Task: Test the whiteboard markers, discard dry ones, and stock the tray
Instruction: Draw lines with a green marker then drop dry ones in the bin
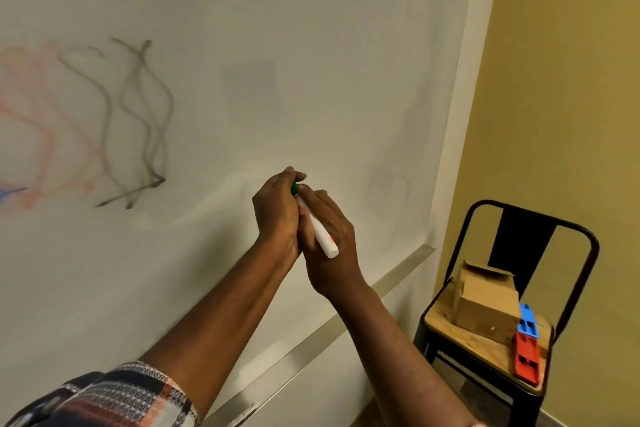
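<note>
Holding a white marker (320,234) in both hands, in front of the whiteboard (277,80) and above its metal tray (398,274). My right hand (337,267) is wrapped round the barrel, whose blunt end points down towards my wrist. My left hand (277,215) is curled over the green cap (294,188) at the top, fingertips pinching it. The two hands press against each other.

I judge the step to be working the cap; whether it is coming off or going on, I cannot tell. To do it well I would keep the barrel steady in the right hand and move the cap straight along the marker's line with a slight twist, so the tip is not bent or smeared on my fingers.

There is open white board straight ahead and to the right for a test stroke. To the left lie black scribbles (138,121) and fainter red scribbles (45,135), best avoided so a new line reads clearly. The board's right edge meets a yellow wall (571,80). Below it, to my right, stands a chair (585,253) bearing a cardboard box (485,305), with a blue piece (528,322) and a red piece (526,360) beside it. The tray runs below my forearms, near enough to catch an elbow.
</note>
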{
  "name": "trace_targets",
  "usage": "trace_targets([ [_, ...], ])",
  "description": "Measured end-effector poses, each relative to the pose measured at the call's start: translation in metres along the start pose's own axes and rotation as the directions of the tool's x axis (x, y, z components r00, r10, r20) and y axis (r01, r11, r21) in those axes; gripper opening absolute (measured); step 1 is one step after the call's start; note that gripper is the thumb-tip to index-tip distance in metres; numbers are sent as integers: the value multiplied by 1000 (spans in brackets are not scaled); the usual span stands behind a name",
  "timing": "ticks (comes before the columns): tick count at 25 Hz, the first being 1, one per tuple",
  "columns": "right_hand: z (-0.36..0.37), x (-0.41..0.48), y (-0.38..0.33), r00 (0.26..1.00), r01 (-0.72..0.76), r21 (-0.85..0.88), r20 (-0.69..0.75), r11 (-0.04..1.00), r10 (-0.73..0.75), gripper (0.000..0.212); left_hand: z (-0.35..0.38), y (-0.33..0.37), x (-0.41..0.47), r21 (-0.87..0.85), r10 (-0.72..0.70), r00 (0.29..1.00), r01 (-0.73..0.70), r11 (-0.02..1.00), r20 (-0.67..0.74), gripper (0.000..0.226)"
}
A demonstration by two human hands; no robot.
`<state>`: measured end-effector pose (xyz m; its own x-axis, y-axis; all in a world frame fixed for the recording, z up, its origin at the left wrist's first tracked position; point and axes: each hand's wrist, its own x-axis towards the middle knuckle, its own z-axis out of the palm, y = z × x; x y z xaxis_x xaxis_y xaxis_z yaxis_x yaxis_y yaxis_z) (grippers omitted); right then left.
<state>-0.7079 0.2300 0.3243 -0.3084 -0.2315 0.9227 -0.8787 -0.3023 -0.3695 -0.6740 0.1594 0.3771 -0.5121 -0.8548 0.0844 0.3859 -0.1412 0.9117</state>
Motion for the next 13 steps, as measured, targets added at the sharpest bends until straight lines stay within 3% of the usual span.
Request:
trace_targets([
  [4, -36, -11, 42, 992, -118, -27, 33, 993, 119, 22, 36, -51, 12, 11, -128, 992, 128, 992, -2, 30],
  [6, -52, -21, 60, 959, -276, -71, 53, 959, 280, 17, 48, -80, 16, 12, -219, 975, 219, 976, -40, 27],
  [9, -72, -41, 81, 767, -642, 35, 52, 766, 640, 15, 58, -124, 18, -10, -360, 928, 361, 933, -97, 23],
  [13, -97, -78, 121, 451, -882, 196, 92, 428, 888, 23, 54, -200, 26, 4, -493, 857, 499, 866, -151, 23],
])
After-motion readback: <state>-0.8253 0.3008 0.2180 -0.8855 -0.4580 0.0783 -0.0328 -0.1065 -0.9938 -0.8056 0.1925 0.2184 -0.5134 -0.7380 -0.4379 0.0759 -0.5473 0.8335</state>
